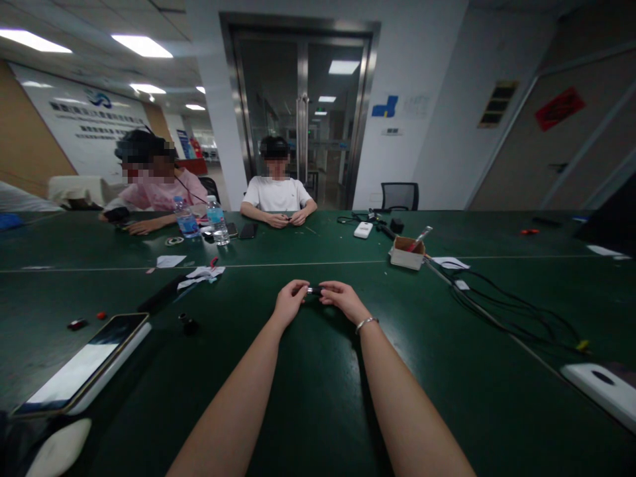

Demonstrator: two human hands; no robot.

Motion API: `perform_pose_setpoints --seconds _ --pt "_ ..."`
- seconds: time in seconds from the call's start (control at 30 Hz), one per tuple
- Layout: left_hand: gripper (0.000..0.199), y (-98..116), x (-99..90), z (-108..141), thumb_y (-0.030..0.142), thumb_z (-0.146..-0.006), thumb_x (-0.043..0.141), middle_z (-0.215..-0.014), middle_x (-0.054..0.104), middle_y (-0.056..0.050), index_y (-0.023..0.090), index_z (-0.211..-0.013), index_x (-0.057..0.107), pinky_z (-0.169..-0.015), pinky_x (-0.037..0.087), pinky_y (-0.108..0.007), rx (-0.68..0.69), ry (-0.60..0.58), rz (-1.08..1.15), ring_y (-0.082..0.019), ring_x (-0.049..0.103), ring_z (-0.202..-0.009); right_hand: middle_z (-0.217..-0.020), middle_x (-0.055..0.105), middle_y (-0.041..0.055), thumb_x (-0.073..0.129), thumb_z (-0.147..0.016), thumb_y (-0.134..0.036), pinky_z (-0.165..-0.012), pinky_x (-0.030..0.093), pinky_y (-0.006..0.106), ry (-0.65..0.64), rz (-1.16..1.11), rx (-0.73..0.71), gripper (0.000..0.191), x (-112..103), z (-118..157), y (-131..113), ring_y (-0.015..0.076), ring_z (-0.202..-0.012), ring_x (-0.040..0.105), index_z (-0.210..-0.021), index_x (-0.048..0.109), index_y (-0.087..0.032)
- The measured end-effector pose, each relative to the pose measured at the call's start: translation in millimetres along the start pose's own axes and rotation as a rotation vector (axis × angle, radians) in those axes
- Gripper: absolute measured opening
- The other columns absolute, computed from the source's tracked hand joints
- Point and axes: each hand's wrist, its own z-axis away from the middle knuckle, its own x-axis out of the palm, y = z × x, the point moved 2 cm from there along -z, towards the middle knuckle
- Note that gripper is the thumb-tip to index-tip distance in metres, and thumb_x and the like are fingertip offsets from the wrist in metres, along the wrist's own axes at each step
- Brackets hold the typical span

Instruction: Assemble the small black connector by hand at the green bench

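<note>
Both my hands meet over the middle of a green table (pixel 318 384). Between them lies a small, dark, tube-shaped piece with a silvery band (pixel 314 291), too small to name surely. My left hand (pixel 289 301) pinches its left end, and my right hand (pixel 345 298), with a metal bangle (pixel 366 324) at the wrist, pinches the right end. Fingertips hide both ends of the piece. To the left of my left hand, a small black cylindrical part (pixel 187 322) rests on the table.
At left lie a phone (pixel 94 361) on a white block and paper scraps (pixel 201 277). A small box (pixel 407 254) stands ahead right, near black cables (pixel 517 308). Water bottles (pixel 217 222) stand by two people (pixel 278 192) seated across. A white device (pixel 601 391) is at right.
</note>
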Motion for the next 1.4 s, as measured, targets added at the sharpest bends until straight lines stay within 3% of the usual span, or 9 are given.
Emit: perform_pose_setpoints --seconds 0.23,0.53,0.73,1.0,1.27,1.4 --pt "0.023 4 -0.5 2 0.027 -0.076 0.063 -0.103 0.065 -0.009 0.018 -0.097 0.066 -0.069 0.051 -0.027 -0.041 -0.013 0.012 -0.018 0.061 -0.087 -0.08 0.07 0.0047 0.075 -0.066 -0.015 -0.062 0.057 0.02 0.011 -0.001 0.005 0.03 -1 -1 1 0.0106 -0.064 0.067 -0.095 0.068 -0.013" --pt "0.025 -8 0.2 -6 0.019 -0.069 0.068 -0.096 0.067 -0.007 0.017 -0.094 0.066 -0.087 0.048 -0.034 0.041 0.021 0.035 -0.016 0.062 -0.089 -0.078 0.07 0.0044 0.076 -0.065 -0.015 -0.062 0.057 0.021 0.023 -0.008 0.017 0.029 -1 -1 1 0.0113 -0.063 0.067 -0.093 0.069 -0.014" --pt "0.024 -7 -0.2 -4 0.031 -0.076 0.062 -0.096 0.066 -0.008 0.017 -0.095 0.066 -0.07 0.051 -0.029 0.003 0.014 0.033 -0.017 0.062 -0.084 -0.078 0.07 0.0045 0.075 -0.066 -0.015 -0.062 0.057 0.021 0.014 0.002 0.013 0.028 -1 -2 1 0.0112 -0.064 0.067 -0.094 0.068 -0.013" --pt "0.023 1 -3.2 -4 0.021 -0.07 0.069 -0.1 0.067 -0.009 0.016 -0.092 0.067 -0.091 0.047 -0.037 0.051 0.051 0.023 -0.018 0.062 -0.093 -0.078 0.07 0.0043 0.074 -0.068 -0.015 -0.062 0.056 0.019 0.012 0.005 0.014 0.029 -1 -1 1 0.0102 -0.064 0.067 -0.095 0.068 -0.013" --pt "0.034 -5 -2.5 -6 0.018 -0.064 0.074 -0.104 0.065 -0.009 0.016 -0.097 0.064 -0.094 0.046 -0.038 0.045 0.024 0.127 -0.017 0.063 -0.095 -0.079 0.07 0.0049 0.075 -0.067 -0.016 -0.063 0.056 0.02 0.014 0.015 0.006 0.03 -2 -1 1 0.0105 -0.064 0.067 -0.095 0.068 -0.013" --pt "0.032 -13 0.1 -9 0.029 -0.071 0.07 -0.104 0.063 -0.009 0.015 -0.098 0.062 -0.083 0.052 -0.033 -0.006 0.053 0.11 -0.017 0.064 -0.091 -0.079 0.07 0.0043 0.076 -0.066 -0.017 -0.062 0.056 0.02 0.009 0.018 0.003 0.031 -2 -2 2 0.0099 -0.063 0.066 -0.095 0.068 -0.012"
